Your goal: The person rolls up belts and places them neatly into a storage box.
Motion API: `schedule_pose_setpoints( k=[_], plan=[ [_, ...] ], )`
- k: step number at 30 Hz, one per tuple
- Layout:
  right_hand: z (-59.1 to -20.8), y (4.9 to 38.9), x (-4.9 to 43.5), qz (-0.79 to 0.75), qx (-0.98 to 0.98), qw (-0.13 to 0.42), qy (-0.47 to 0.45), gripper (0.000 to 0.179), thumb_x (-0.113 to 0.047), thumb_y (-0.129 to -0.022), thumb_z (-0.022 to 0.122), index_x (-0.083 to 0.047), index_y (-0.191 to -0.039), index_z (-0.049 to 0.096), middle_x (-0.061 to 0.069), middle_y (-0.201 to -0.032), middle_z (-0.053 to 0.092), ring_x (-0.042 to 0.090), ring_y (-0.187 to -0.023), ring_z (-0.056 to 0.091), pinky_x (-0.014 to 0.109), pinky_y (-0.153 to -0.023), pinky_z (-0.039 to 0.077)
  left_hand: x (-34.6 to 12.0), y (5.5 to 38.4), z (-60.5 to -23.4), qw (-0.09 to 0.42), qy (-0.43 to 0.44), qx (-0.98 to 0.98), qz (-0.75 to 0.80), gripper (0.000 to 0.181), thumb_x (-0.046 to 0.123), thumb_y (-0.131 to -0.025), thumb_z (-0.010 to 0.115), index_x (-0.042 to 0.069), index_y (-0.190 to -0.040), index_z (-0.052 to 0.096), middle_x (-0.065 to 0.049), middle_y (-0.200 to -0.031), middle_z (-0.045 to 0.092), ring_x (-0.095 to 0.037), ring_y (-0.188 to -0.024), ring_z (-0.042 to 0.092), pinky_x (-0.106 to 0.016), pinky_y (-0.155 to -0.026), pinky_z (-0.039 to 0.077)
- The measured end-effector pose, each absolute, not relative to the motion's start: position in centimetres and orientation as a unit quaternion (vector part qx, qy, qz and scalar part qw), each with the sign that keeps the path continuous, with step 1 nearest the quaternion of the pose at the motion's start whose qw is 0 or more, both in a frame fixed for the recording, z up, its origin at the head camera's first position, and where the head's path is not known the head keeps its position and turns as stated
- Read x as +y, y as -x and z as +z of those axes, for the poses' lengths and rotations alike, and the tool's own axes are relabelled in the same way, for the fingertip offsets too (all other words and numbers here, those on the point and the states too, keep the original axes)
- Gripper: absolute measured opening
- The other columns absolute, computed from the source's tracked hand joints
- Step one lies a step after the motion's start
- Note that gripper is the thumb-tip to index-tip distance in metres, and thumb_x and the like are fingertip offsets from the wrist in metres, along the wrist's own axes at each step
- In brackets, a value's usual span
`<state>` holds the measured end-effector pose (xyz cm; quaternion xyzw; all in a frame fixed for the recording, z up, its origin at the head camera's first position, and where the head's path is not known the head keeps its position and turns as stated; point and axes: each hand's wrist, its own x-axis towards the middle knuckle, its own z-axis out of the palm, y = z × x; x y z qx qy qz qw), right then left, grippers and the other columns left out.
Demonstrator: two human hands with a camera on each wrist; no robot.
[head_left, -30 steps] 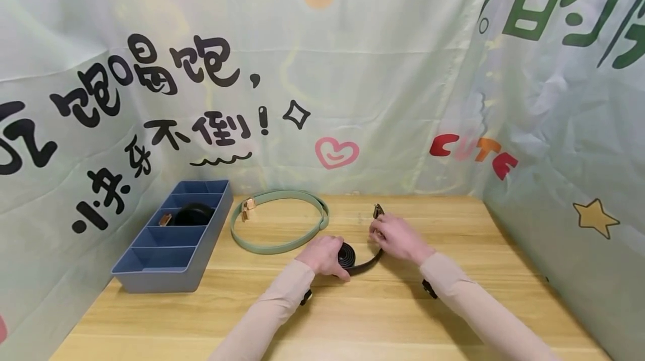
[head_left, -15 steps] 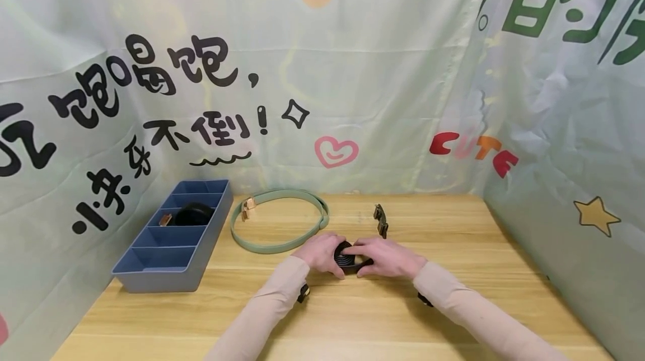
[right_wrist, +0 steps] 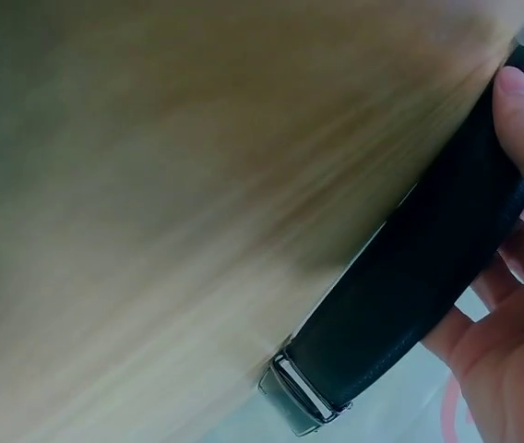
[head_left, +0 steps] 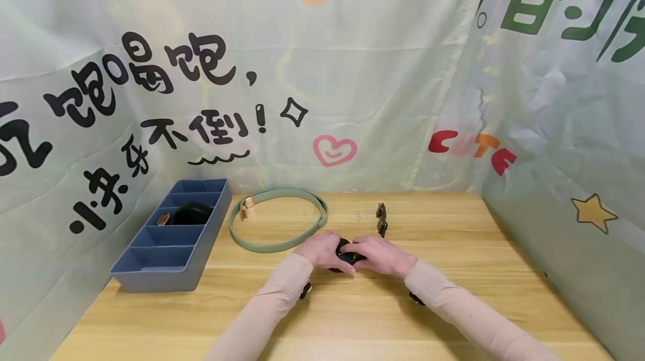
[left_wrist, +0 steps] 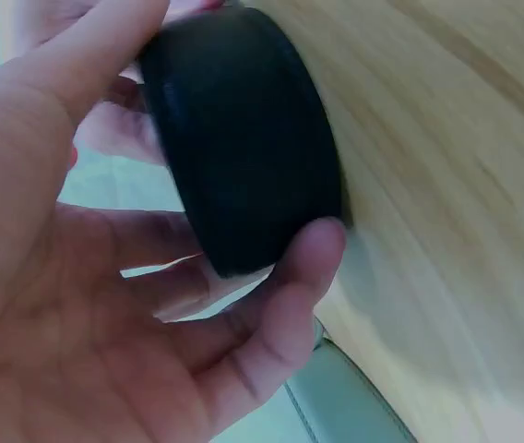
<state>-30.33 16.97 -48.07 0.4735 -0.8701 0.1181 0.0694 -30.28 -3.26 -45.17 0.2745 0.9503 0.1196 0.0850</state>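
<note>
A black belt (head_left: 345,250) is rolled into a coil on its edge between both hands. My left hand (head_left: 321,249) grips the coil from the left; in the left wrist view its thumb and fingers curl round the dark outer band (left_wrist: 248,138). From the right, my right hand (head_left: 383,254) pinches the strap beside the coil, hiding part of it. Beyond that hand, the belt's unrolled end with its metal buckle (head_left: 382,220) stretches toward the back. The right wrist view shows this strap (right_wrist: 410,249) running from the fingers to the buckle frame.
To the left stands a blue-grey divided box (head_left: 194,263), one compartment holding a rolled black belt (head_left: 192,214) with a gold-coloured buckle. Behind my left hand lies a green belt (head_left: 274,248) in a wide loop. Printed cloth (head_left: 393,98) hangs behind the wooden table (head_left: 363,322).
My right hand has left the strap near the buckle and come left and nearer, against the coil. The coil now sits closer between both hands; the buckle end lies released.
</note>
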Motion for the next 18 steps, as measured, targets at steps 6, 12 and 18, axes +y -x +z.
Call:
schedule_pose_setpoints(
  k=[6, 12, 18],
  plan=[
    [-47.7, 30.7, 17.7, 0.137, -0.857, 0.047, -0.495, 0.042, -0.026, -0.086, 0.074, -0.018, -0.125, 0.064, -0.002, -0.103, 0.067, 0.008, -0.087, 0.062, 0.025, -0.077, 0.051, -2.9, 30.7, -45.3, 0.074, -0.299, 0.945, 0.108, 0.047, 0.051, -0.069, 0.084, 0.022, -0.101, 0.064, 0.006, -0.094, 0.065, -0.009, -0.080, 0.057, -0.027, -0.073, 0.047],
    [-47.3, 31.1, 18.3, 0.148, -0.855, 0.020, -0.497, 0.045, -0.023, -0.083, 0.076, -0.016, -0.125, 0.063, 0.002, -0.107, 0.066, 0.011, -0.093, 0.062, 0.030, -0.082, 0.052, -2.9, 31.1, -44.8, 0.108, -0.359, 0.919, 0.121, 0.047, 0.036, -0.072, 0.086, 0.020, -0.108, 0.061, 0.005, -0.102, 0.062, -0.009, -0.088, 0.055, -0.024, -0.081, 0.045],
    [-47.3, 31.1, 17.9, 0.154, -0.851, 0.025, -0.502, 0.037, -0.026, -0.084, 0.075, -0.018, -0.119, 0.066, -0.002, -0.098, 0.066, 0.006, -0.084, 0.061, 0.023, -0.075, 0.050, -2.2, 30.3, -45.2, 0.076, -0.305, 0.945, 0.091, 0.052, 0.055, -0.067, 0.084, 0.018, -0.097, 0.065, 0.006, -0.089, 0.064, -0.008, -0.076, 0.056, -0.023, -0.071, 0.047]
  ],
)
